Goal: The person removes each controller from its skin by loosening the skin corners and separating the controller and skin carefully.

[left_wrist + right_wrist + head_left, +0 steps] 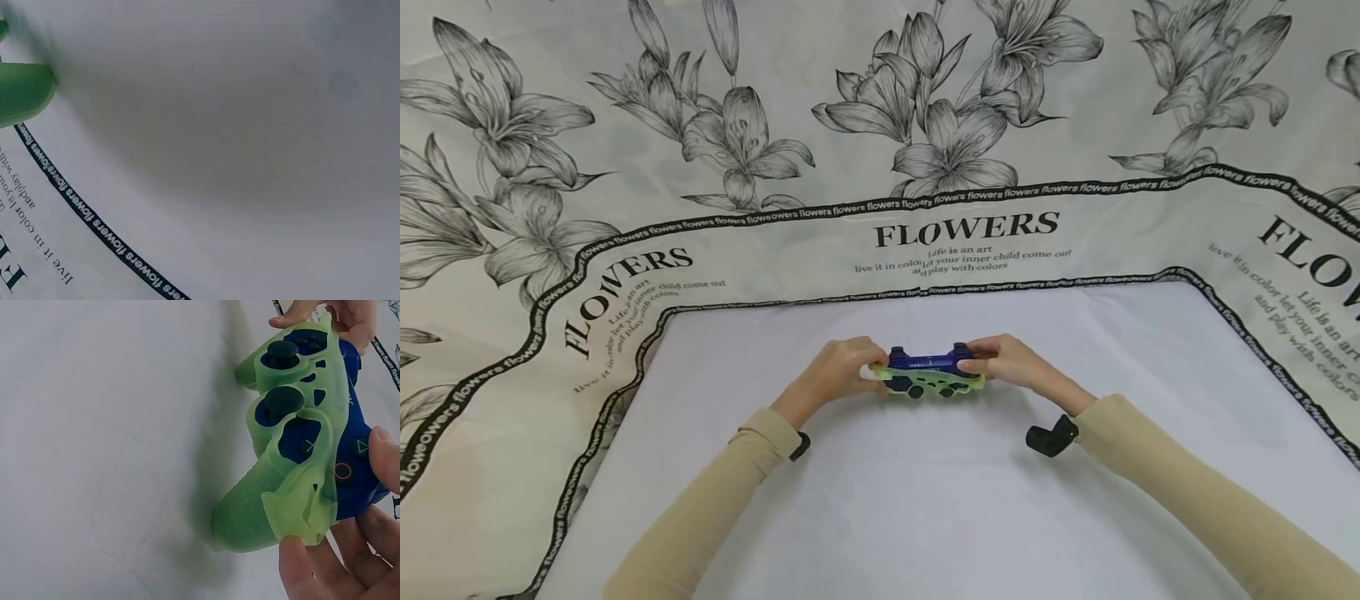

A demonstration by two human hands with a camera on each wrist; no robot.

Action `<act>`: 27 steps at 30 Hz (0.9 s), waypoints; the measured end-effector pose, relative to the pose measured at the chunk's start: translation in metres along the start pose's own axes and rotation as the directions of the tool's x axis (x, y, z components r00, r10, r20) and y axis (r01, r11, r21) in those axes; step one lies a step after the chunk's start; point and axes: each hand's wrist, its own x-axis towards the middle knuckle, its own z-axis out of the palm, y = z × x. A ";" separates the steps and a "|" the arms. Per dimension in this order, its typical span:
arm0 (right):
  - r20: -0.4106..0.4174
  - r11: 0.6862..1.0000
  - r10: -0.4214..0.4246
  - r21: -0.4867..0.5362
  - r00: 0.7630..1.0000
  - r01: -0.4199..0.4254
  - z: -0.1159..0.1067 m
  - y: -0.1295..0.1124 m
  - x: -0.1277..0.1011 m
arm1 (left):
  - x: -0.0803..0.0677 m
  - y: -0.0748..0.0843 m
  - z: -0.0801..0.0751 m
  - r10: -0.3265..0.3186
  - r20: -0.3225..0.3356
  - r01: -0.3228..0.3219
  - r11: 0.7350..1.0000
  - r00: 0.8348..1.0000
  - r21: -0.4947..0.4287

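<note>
A blue game controller [925,362] with dark thumbsticks is held between both hands above the table. Its pale green silicone cover [306,506] is stretched over the grips and part of the face; the circle and triangle buttons and top edge stay bare. My left hand [838,371] grips the far end, seen at the top of the right wrist view. My right hand [356,559] holds the near end, thumb by the triangle button and a fingertip against the cover's loose corner. In the left wrist view only a green covered grip tip [25,94] shows; the left hand is outside it.
The white table surface [940,500] spreads beneath the hands. Behind it lies cloth printed with flowers [940,142] and lettering, bordered by a black band. A black wrist mount [1051,437] sits below the right cuff, another [801,446] by the left cuff.
</note>
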 end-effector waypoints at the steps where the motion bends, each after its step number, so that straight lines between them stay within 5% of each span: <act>1: -0.002 1.000 0.000 0.000 1.000 0.000 -0.001 0.000 0.001 | 0.000 -0.001 0.000 0.003 0.000 -0.003 1.000 1.000 0.006; 27: 0.034 0.999 0.005 0.050 0.999 -0.007 -0.003 0.003 0.007 | -0.023 0.001 0.016 -0.026 -0.038 0.026 1.000 0.999 -0.006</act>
